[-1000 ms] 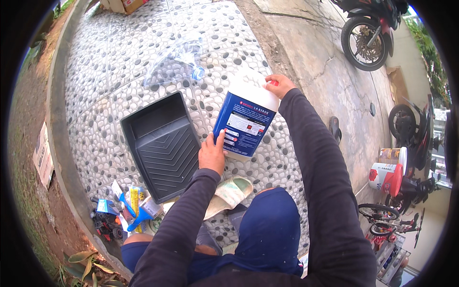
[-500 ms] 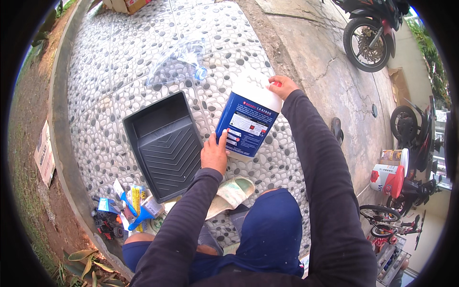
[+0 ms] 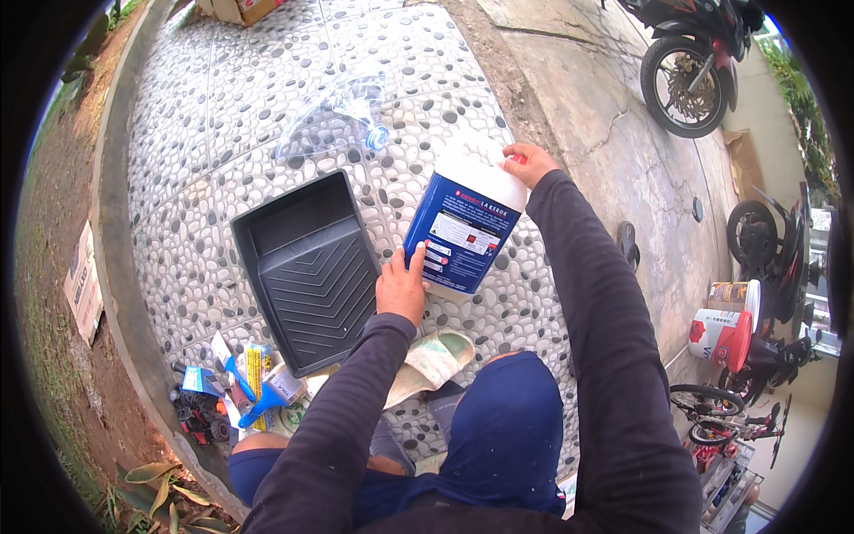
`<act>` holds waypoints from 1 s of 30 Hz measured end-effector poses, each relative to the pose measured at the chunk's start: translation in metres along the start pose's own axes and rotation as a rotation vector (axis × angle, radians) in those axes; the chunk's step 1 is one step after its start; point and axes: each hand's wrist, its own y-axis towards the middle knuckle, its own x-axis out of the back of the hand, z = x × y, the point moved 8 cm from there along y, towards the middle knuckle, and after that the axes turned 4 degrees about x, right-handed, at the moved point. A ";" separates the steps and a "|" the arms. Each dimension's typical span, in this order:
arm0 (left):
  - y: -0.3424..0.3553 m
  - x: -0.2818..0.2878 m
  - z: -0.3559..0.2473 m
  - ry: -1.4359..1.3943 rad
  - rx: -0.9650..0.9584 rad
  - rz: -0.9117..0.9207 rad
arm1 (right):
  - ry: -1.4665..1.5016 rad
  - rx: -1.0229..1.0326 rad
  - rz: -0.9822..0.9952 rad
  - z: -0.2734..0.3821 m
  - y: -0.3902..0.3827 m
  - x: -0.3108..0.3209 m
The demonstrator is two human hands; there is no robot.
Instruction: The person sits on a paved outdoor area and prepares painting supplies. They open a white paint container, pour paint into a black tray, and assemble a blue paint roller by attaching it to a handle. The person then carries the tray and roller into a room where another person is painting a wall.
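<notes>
A white plastic jerrycan (image 3: 463, 231) with a blue label stands tilted in view at the centre. My left hand (image 3: 402, 289) holds its lower left side. My right hand (image 3: 531, 165) has its fingers closed round the red cap (image 3: 519, 159) at the top right corner. Left of the jerrycan lies a black ribbed paint tray (image 3: 307, 294). Above the tray is a clear plastic piece (image 3: 329, 125) with a blue cap. Below the tray is a pile of blue-handled tools (image 3: 267, 396) with yellow packaging.
Pebble-patterned paving (image 3: 240, 107) runs beside a concrete strip. Pale slippers (image 3: 436, 360) lie by my knees. A cardboard box (image 3: 236, 9) is at the top. Right are motorcycles (image 3: 685, 80), paint buckets (image 3: 721, 329) and a bicycle (image 3: 707, 400). Left are a curb (image 3: 120, 222) and soil.
The whole scene, hands and jerrycan included, sits slightly further right in the picture. My hands keep the same holds on the jerrycan and its cap.
</notes>
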 end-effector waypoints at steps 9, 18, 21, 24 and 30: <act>-0.001 0.003 0.000 -0.003 -0.005 -0.006 | 0.016 -0.005 -0.006 -0.001 0.000 -0.001; -0.002 0.001 0.001 -0.005 -0.015 -0.024 | -0.030 0.018 -0.013 -0.002 0.000 0.000; -0.002 0.000 0.000 -0.007 -0.013 -0.019 | -0.020 0.016 -0.010 -0.001 -0.001 0.001; -0.001 0.002 0.000 -0.012 -0.014 -0.016 | 0.000 -0.005 -0.006 0.000 -0.001 0.000; -0.001 0.001 -0.001 -0.015 -0.015 -0.015 | 0.009 -0.010 -0.001 0.000 -0.003 0.002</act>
